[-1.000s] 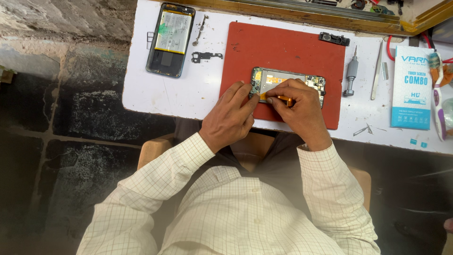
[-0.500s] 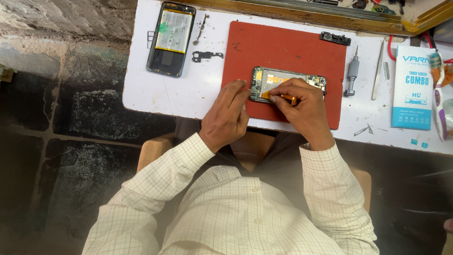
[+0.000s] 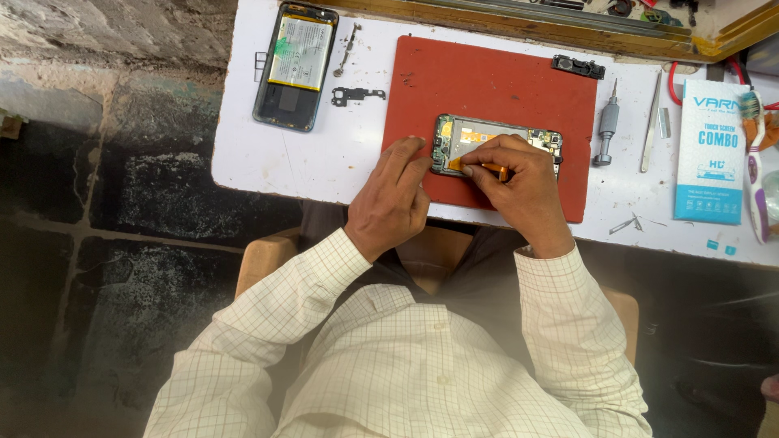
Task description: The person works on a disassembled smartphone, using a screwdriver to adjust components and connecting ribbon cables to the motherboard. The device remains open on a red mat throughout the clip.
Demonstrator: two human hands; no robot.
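Observation:
An opened phone [image 3: 499, 134] with its inner boards showing lies on a red work mat [image 3: 495, 85]. My left hand [image 3: 389, 203] rests on the mat with its fingertips pressing the phone's left end. My right hand [image 3: 519, 182] covers the phone's lower middle and pinches a small orange tool [image 3: 479, 168], whose tip lies inside the phone near its left side. The tip itself is partly hidden by my fingers.
A white table [image 3: 324, 154] holds a second opened phone with a battery [image 3: 296, 63], small black parts [image 3: 357, 95], a grey screwdriver [image 3: 607, 130], tweezers [image 3: 652, 122], a white-and-blue box [image 3: 712, 154] and a toothbrush [image 3: 755, 170]. Dark stone floor lies to the left.
My right hand has slid the orange tool a little to the left along the phone's inside. My left hand has stayed at the phone's left end.

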